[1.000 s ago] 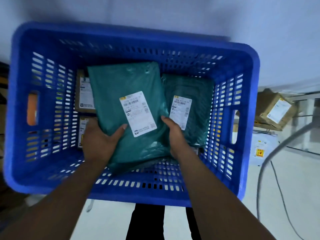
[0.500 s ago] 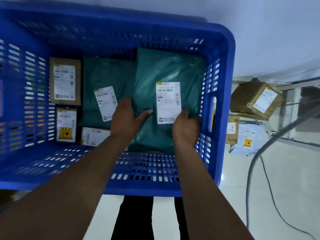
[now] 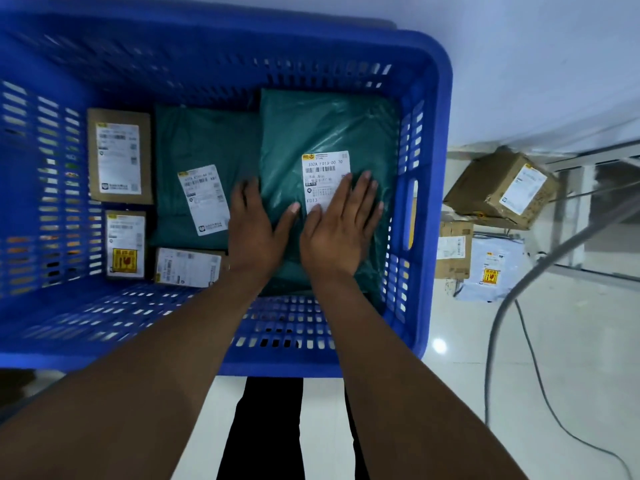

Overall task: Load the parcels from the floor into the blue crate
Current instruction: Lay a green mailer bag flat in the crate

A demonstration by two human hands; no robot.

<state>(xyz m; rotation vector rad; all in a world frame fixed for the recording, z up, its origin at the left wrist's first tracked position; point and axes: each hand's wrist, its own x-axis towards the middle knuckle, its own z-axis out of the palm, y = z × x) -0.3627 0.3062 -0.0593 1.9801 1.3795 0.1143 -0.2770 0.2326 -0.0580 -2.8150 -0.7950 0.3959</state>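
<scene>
The right hand (image 3: 341, 230) lies flat, fingers straight and together, palm down on a bag (image 3: 329, 133), with the fingertips covering the lower part of its white label (image 3: 325, 168). The left hand (image 3: 254, 226) is open just beside it, the thumb spread across the bag's top and the fingers reaching along the bag's left edge, their tips blurred. The bag is dark green glossy plastic, wrinkled, with a barcode and printed codes on the label. It lies inside the crate (image 3: 440, 133) against the right wall. To its left in the crate, partly under it, lies a second bag (image 3: 204, 140) of the same green with its own white label. Further left, near the crate's left wall, sits a tall box (image 3: 119, 155) of brown card, and nearer the camera a stickered box (image 3: 125, 244) with a yellow mark. A flat box (image 3: 188, 268) lies at the second bag's near end. To the right of the crate, on the floor (image 3: 450, 410), are a tilted box (image 3: 498, 188), a small box (image 3: 453, 251), a pale bag (image 3: 491, 268) and a grey cable (image 3: 491, 341).
</scene>
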